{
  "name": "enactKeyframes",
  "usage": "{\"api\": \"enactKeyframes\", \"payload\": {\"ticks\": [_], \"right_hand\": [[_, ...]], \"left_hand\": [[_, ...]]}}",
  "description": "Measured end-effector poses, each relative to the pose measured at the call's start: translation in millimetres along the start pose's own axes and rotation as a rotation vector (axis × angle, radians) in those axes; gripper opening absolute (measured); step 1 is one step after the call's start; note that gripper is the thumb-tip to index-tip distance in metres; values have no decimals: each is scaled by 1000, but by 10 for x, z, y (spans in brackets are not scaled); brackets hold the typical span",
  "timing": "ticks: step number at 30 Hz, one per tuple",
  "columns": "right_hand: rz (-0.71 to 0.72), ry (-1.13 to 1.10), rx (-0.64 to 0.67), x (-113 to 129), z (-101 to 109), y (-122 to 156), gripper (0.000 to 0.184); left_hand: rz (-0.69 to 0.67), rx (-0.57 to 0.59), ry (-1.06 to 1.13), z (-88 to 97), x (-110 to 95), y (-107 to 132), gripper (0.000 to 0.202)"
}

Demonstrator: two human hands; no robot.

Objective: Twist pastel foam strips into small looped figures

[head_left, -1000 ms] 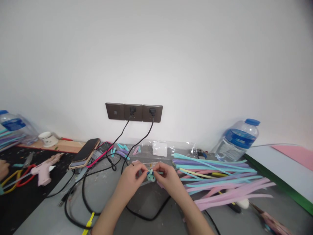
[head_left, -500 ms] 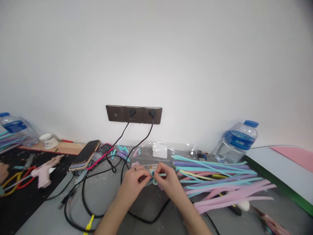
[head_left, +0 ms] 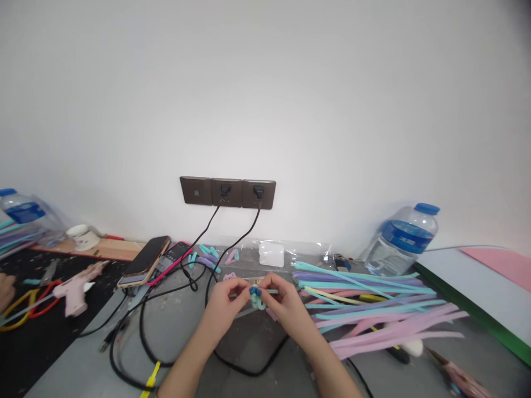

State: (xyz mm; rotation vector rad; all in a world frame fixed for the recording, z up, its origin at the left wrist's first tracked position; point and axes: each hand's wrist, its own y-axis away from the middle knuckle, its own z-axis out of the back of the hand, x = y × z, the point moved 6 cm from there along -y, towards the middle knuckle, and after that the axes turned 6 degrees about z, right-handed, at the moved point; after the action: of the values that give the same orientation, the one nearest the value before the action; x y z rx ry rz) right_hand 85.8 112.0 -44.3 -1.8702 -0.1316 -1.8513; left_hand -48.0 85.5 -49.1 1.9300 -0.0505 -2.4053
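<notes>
Head view: thumb and forefinger of both left hand [head_left: 226,301] and right hand [head_left: 286,301] pinch a curled turquoise pipe-cleaner piece [head_left: 258,302], which shows more fully between them than half a second ago. Below is a grey tabletop [head_left: 174,320]; beyond, a white wall [head_left: 332,110]. Black cables [head_left: 250,374] loop near and left; loose pipe cleaners [head_left: 390,331] crowd the right.

one head-worn view, facing the wall [head_left: 265,99], looking down over the desk [head_left: 178,315], left hand [head_left: 226,301] and right hand [head_left: 284,298] near
</notes>
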Motion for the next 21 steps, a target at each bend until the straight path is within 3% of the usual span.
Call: {"api": "enactKeyframes", "payload": {"ticks": [7,16,21], "right_hand": [[-32,-87,-8,-49,-17,-7,27],[-72,-167,-5,-138,-2,-7,26],[-74,-247,17,-97,-14,-11,27]], "left_hand": [[134,19,219,-53,55,3,36],[31,107,122,-132,-39,21,43],[22,30,143,-68,14,12,44]]}}
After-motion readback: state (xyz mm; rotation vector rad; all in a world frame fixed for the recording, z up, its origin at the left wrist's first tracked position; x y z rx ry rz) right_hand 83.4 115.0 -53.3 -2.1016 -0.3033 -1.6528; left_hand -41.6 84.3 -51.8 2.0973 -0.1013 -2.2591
